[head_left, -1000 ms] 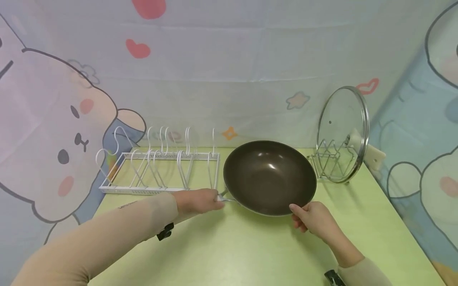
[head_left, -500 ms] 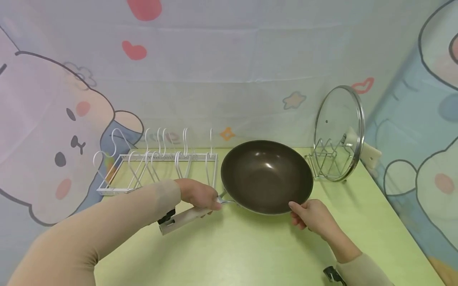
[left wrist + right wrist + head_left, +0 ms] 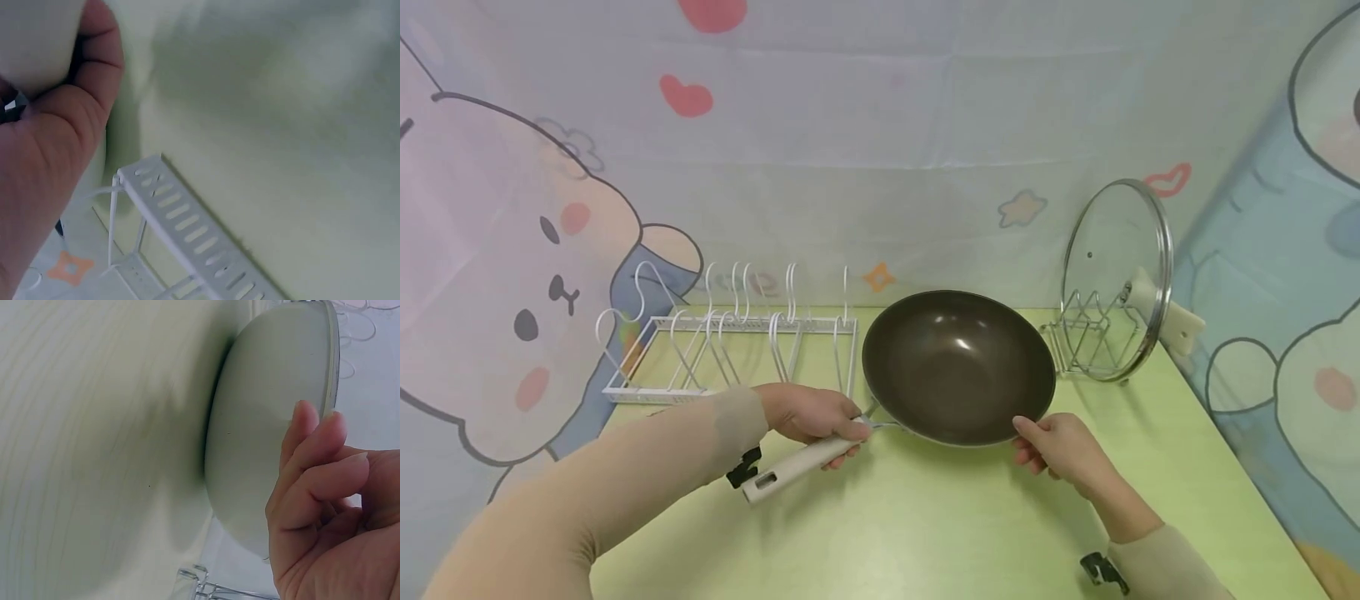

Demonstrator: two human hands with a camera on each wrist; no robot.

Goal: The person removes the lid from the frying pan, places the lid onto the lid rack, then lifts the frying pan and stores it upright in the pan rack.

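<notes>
A frying wok [image 3: 958,367], dark brown inside and pale outside, is tilted with its opening toward the head camera. Its cream handle [image 3: 797,468] slants down to the left. My left hand [image 3: 811,414] grips this handle near the metal joint, thumb on top. At the front right of the wok, my right hand [image 3: 1060,450] pinches the rim, with the thumb inside and the fingers curled below. The pale outer wall [image 3: 269,425] is close over the table in the right wrist view. In the left wrist view, thick cream handle [image 3: 37,44] fills the hand.
A white wire rack [image 3: 730,396] with upright hoops stands left of the wok. To the right, a smaller metal rack [image 3: 1093,371] holds a glass lid [image 3: 1112,242] on edge. A patterned cloth [image 3: 880,150] hangs behind the green table [image 3: 917,533].
The wok's handle has come into view from beneath my left forearm, and its end now points down-left. My left hand has turned with it. My right hand stays at the rim.
</notes>
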